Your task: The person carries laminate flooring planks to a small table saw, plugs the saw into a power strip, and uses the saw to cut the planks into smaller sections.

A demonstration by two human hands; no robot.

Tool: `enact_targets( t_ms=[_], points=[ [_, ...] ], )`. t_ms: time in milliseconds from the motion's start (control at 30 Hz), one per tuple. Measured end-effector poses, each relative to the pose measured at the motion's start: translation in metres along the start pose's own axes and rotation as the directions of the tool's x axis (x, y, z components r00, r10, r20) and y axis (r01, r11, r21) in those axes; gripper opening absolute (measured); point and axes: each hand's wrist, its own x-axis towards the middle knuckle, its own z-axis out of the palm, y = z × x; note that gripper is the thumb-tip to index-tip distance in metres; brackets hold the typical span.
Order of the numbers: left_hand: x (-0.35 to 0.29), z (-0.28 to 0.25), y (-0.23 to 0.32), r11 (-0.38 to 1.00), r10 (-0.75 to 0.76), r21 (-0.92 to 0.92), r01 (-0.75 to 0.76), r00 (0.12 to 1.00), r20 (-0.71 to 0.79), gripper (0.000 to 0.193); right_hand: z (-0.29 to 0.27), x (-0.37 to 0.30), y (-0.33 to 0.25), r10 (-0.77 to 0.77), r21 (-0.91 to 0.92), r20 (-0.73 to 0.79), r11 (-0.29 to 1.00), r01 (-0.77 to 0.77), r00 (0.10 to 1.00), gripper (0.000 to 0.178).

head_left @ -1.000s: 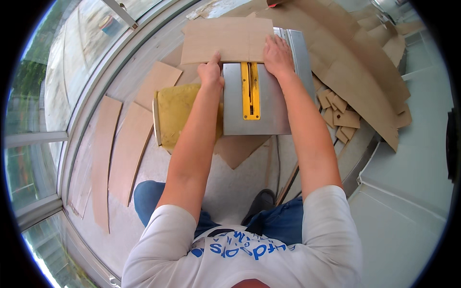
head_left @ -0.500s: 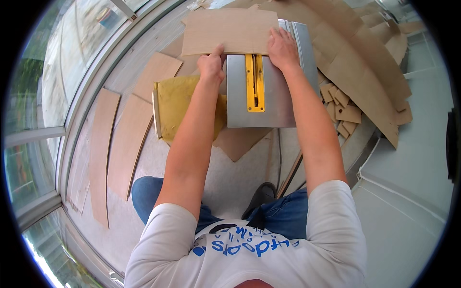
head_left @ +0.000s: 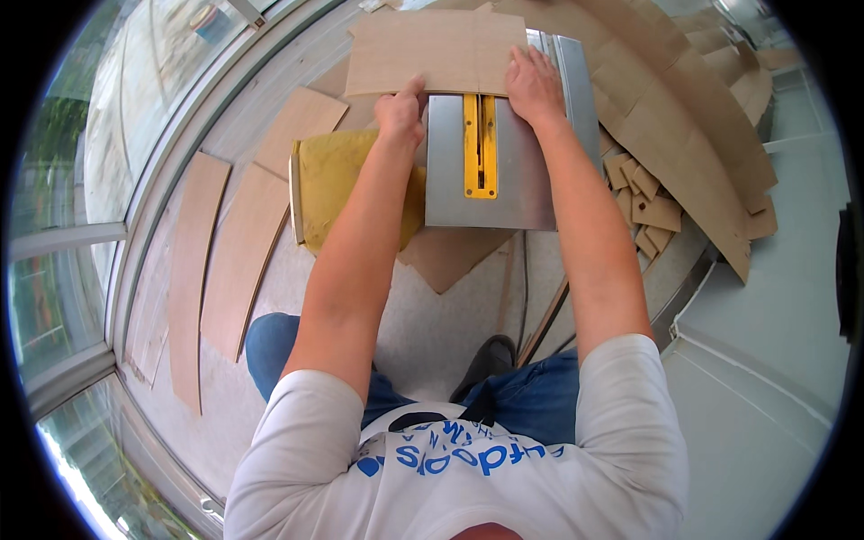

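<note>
A wide, thin wooden board [head_left: 409, 54] lies across the far end of a grey metal saw table [head_left: 522, 162]. A thin line runs across the board near its right end, in line with the slot of the yellow insert [head_left: 481, 148]. At the board's near edge, my left hand [head_left: 401, 112] is closed, thumb along the edge and fingers partly hidden. My right hand [head_left: 537, 85] lies flat at the board's right end, its fingers stretched over the corner and the metal beside it. The saw blade cannot be made out clearly in the dark slot.
Long wooden boards [head_left: 193, 279] lie on the floor at left, beside glass panels. A dusty yellow block-like object [head_left: 333, 189] stands left of the saw table. Small wooden offcuts [head_left: 657, 213] are heaped at right, by a large cardboard sheet [head_left: 675, 117]. A dark cable runs below.
The view has shifted slightly, so the saw table and board sit a little higher in the picture. The line across the board shows more plainly. Both hands keep nearly the same places.
</note>
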Motion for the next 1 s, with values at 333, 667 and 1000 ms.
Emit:
enact_targets(
  t_ms=[333,667,1000],
  points=[
    [-0.023,0.005,0.005,1.000,0.020,0.019,-0.020,1.000,-0.008,0.021,-0.001,-0.008,0.002,-0.001,-0.002,-0.007,1.000,0.001,1.000,0.046],
    [-0.045,0.000,0.011,0.999,-0.037,0.034,0.038,0.999,-0.027,0.023,-0.010,-0.025,-0.001,-0.056,0.005,-0.049,0.998,0.056,0.997,0.044],
    [-0.065,-0.013,0.012,0.994,-0.097,0.055,0.098,0.995,-0.027,0.023,-0.024,-0.049,-0.010,-0.045,-0.010,-0.028,0.999,0.045,0.999,0.043]
  ],
)
